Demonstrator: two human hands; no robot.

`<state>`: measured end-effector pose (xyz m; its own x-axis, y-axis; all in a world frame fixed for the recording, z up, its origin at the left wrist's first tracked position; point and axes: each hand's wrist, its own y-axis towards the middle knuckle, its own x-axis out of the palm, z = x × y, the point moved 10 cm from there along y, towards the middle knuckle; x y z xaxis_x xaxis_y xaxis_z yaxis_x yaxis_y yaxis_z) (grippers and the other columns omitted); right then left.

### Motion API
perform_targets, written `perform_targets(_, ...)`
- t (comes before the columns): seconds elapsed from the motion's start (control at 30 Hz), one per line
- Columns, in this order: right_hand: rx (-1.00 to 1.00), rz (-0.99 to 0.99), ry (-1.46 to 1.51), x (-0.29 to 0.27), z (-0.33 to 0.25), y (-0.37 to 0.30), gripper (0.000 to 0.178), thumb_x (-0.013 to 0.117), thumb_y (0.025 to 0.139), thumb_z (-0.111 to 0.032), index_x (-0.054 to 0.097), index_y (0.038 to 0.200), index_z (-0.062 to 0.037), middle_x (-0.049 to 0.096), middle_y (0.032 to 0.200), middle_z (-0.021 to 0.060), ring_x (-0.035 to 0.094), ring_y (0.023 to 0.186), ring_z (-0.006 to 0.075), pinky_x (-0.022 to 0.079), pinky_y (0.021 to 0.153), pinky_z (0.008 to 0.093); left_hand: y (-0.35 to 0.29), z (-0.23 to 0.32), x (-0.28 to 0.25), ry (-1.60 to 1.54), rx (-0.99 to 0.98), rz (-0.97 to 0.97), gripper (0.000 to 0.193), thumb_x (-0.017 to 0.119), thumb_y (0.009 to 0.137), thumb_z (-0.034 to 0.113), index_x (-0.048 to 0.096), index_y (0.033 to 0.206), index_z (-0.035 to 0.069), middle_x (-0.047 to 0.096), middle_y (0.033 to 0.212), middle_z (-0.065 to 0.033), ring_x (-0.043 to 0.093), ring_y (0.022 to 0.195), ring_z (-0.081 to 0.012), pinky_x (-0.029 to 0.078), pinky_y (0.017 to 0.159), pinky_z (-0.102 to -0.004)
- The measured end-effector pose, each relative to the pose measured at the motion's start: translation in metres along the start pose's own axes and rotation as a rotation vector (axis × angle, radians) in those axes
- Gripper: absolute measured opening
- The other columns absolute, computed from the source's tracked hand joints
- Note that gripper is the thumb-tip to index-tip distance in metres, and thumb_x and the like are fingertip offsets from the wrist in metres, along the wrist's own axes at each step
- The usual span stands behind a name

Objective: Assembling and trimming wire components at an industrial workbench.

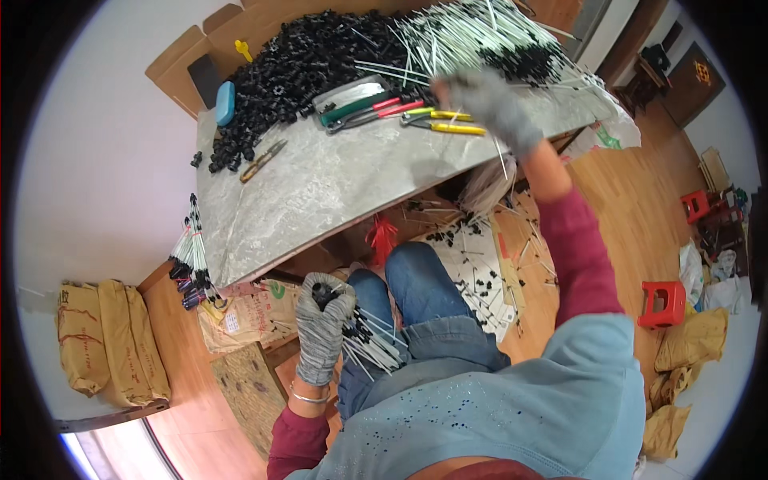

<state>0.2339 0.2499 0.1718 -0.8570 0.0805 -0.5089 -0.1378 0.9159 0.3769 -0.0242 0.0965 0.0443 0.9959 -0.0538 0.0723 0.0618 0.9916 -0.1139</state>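
My left hand (324,320), in a grey knit glove, is closed round a black plastic piece (323,294) above my lap. Beside it, a bunch of white rods (374,344) with black ends lies across my thigh; whether some of these are also gripped is hidden. Over the table's right part, my gloved right hand (484,100) is smeared by motion, so its grip does not show. Below it lie yellow-handled pliers (448,124). Close to its fingers are a heap of white rods (472,36) and a pile of black plastic pieces (320,60).
On the grey stone-patterned table (320,184) are red-handled pliers (372,114), small snips (262,162) and a light-blue case (226,102). More rods (190,248) hang at its left corner. Below are a wooden bench (250,392) and scattered black pieces (480,276). A red stool (662,304) stands right.
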Motion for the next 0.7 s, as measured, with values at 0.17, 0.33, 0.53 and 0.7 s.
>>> perform_targets(0.17, -0.114, 0.060, 0.174, -0.003, 0.000, 0.061, 0.026, 0.058, 0.073, -0.023, 0.054, 0.089, -0.0021, 0.057, 0.082, 0.0049, 0.053, 0.072, 0.0147, 0.043, 0.067, 0.0251, -0.001, 0.003, -0.003, 0.017, 0.047, -0.002, 0.008, 0.051, 0.068, 0.005, 0.047, 0.075, 0.004, 0.049, 0.067, -0.0017, 0.045, 0.058, -0.0082, 0.039, 0.055, -0.0197)
perform_targets(0.33, 0.205, -0.110, -0.426, 0.055, 0.064, 0.011, 0.034, 0.061, 0.068, -0.027, 0.052, 0.090, -0.0024, 0.054, 0.089, 0.0129, 0.052, 0.078, 0.0220, 0.042, 0.068, 0.0295, -0.006, -0.003, -0.021, -0.083, 0.031, 0.039, 0.006, 0.049, 0.070, 0.002, 0.045, 0.074, 0.004, 0.050, 0.064, -0.0019, 0.043, 0.053, -0.0053, 0.037, 0.048, -0.0163)
perform_targets(0.53, -0.091, 0.017, -0.838, 0.038, 0.075, -0.009, 0.028, 0.058, 0.067, -0.030, 0.053, 0.077, -0.0051, 0.052, 0.081, 0.0157, 0.050, 0.077, 0.0296, 0.039, 0.069, 0.0374, -0.013, 0.003, -0.021, 0.061, 0.039, 0.038, 0.012, 0.052, 0.069, 0.008, 0.048, 0.079, 0.003, 0.050, 0.066, -0.0026, 0.046, 0.056, -0.0077, 0.039, 0.052, -0.0189)
perform_targets(0.7, -0.210, -0.123, -1.085, 0.075, 0.056, -0.016, 0.024, 0.054, 0.070, -0.026, 0.052, 0.080, -0.0050, 0.050, 0.085, 0.0174, 0.048, 0.080, 0.0298, 0.038, 0.071, 0.0347, -0.009, -0.002, -0.032, 0.144, 0.123, 0.044, 0.021, 0.055, 0.069, 0.013, 0.047, 0.085, 0.003, 0.051, 0.068, -0.0030, 0.047, 0.052, -0.0083, 0.040, 0.046, -0.0197)
